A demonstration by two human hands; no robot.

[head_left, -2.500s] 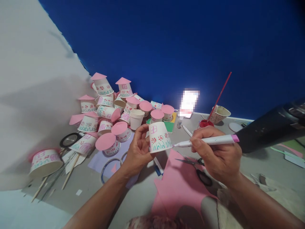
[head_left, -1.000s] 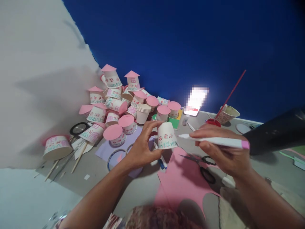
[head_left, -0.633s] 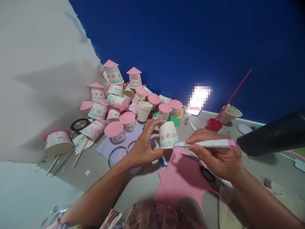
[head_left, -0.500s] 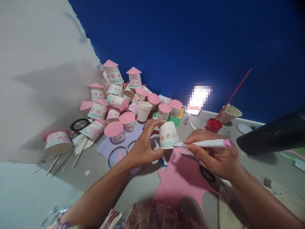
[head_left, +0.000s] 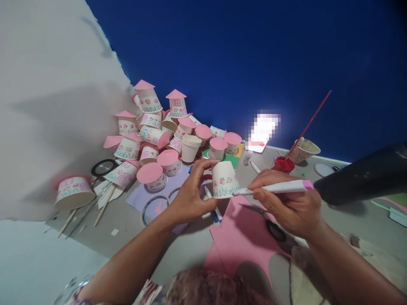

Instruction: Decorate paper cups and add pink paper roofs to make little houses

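My left hand (head_left: 190, 195) grips an upside-down white paper cup (head_left: 224, 180) marked with red flowers and green grass strokes. My right hand (head_left: 291, 207) is closed on a white marker with a pink end (head_left: 276, 187); its tip touches the cup's lower right edge. Both hands hover over a pink paper sheet (head_left: 244, 241) on the grey floor.
A heap of decorated cups with pink paper roofs (head_left: 152, 131) lies at the left by the white wall. A stack of plain cups (head_left: 190, 148), scissors (head_left: 263, 218), a tape ring (head_left: 149, 207), a red paint lid (head_left: 282, 164), a cup holding a red brush (head_left: 302, 150) and a black object (head_left: 362, 178) surround the hands.
The cup was turned in my left hand, hiding the pink window. The marker lifted off briefly, then its tip came back to the cup's lower edge. The camera shifted slightly.
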